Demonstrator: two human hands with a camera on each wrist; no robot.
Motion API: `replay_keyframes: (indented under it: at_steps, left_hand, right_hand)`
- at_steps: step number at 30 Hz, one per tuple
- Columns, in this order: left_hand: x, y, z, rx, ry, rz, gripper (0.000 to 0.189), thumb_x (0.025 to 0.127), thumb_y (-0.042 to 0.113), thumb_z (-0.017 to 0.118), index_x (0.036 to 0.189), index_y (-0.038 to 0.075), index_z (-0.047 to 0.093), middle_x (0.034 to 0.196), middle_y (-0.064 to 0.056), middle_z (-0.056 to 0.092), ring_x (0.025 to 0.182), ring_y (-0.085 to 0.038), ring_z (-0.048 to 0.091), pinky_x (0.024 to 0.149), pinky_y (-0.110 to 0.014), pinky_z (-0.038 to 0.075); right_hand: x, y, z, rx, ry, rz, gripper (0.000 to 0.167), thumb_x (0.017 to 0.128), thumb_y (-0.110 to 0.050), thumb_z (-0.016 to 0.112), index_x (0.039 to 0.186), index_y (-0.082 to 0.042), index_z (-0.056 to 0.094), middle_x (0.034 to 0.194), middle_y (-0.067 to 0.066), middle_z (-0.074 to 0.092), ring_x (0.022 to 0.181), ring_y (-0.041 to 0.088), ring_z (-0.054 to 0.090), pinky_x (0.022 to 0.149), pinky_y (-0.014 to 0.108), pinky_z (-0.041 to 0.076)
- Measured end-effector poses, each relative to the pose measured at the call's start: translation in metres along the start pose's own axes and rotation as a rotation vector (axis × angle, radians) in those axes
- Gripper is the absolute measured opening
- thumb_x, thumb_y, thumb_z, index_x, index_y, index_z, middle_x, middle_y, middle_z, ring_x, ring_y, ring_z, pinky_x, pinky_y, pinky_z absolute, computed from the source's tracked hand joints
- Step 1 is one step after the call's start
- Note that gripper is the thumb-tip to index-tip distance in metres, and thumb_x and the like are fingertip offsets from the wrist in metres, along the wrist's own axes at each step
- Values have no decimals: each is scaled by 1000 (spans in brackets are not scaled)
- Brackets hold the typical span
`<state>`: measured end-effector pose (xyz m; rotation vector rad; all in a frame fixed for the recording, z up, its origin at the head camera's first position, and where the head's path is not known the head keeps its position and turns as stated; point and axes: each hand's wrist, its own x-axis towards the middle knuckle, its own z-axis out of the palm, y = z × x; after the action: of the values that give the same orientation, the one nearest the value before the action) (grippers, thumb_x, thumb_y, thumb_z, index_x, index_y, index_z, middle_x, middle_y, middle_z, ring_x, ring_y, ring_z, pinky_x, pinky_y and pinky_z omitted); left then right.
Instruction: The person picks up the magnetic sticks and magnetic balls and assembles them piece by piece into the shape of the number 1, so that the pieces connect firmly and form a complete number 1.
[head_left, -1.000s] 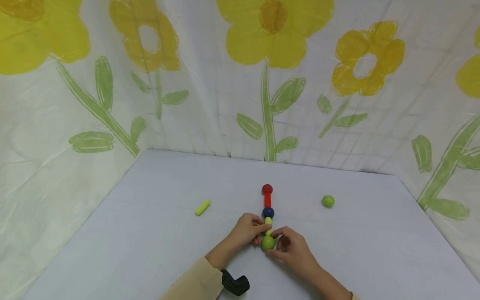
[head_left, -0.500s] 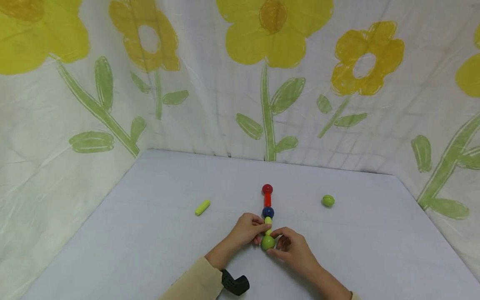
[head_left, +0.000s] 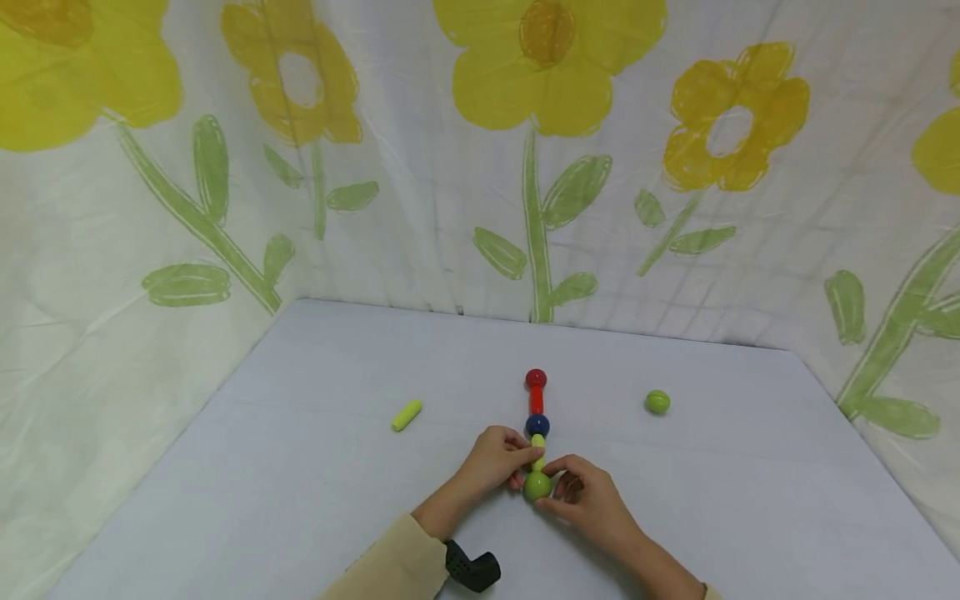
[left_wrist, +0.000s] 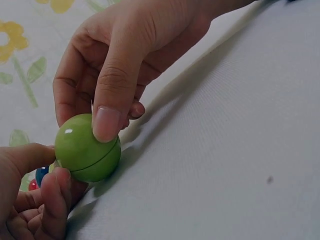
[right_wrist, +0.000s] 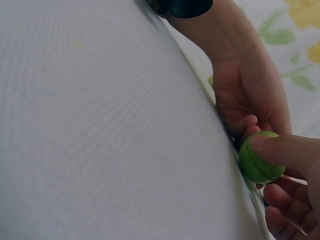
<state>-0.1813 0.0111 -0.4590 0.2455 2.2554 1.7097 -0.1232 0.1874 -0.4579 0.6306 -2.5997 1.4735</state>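
A line of joined toy pieces lies on the table in the head view: a red ball [head_left: 536, 379], a red rod [head_left: 536, 400], a blue ball [head_left: 537, 425], a yellow-green rod [head_left: 537, 461] and a green ball [head_left: 537, 486] nearest the person. My left hand [head_left: 489, 460] pinches the yellow-green rod from the left, covering part of it. From the right, my right hand [head_left: 592, 502] holds the green ball between thumb and fingers. In the left wrist view, the right thumb [left_wrist: 108, 117] presses the ball's top, and a dark seam runs round the ball.
A loose yellow-green rod [head_left: 407, 415] lies to the left on the white table [head_left: 300, 467]. Off to the right sits another green ball [head_left: 657, 402]. A black wrist device [head_left: 472, 569] shows by the left sleeve. A flower-printed curtain [head_left: 420, 208] hangs behind the table.
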Motion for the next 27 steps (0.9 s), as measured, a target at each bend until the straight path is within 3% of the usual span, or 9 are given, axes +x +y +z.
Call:
replay_keyframes:
  at_steps: [4,7,16,20,27]
  left_hand:
    - [0,-2,-4,1,11,-1,20,90,17,71,86,-2,67,64,-1,61,43,-7,50,43,-18,43]
    - [1,-4,-15,-9,40,4,20,91,18,69,90,-2,67,69,-2,64,45,-7,51,45,-19,44]
    - [-2,-1,-75,32,238,79,20,92,16,68,102,-2,69,87,-7,65,50,-10,52,49,-24,44]
    - [-4,-1,-99,71,321,72,24,91,16,70,107,-1,69,97,-9,67,50,-12,53,50,-26,44]
    - [-9,-6,-134,71,356,60,32,89,15,71,115,-4,66,108,-14,67,51,-13,52,50,-24,41]
  right_hand:
    - [0,-1,-1,15,-11,21,32,77,-9,82,103,-3,65,88,1,62,70,11,57,62,24,48]
    - [1,-1,-1,19,-16,43,32,77,-8,82,103,-3,65,91,2,63,70,10,57,62,23,48]
    - [1,3,-1,5,-16,36,33,75,-7,83,102,-4,65,91,1,62,70,7,55,62,23,49]
    - [0,5,1,-16,-6,5,32,75,-5,83,101,-4,65,87,-2,61,69,6,55,61,23,49]
    - [-2,6,1,-25,-8,17,32,74,-6,83,101,-5,65,86,-3,61,69,5,54,61,23,49]
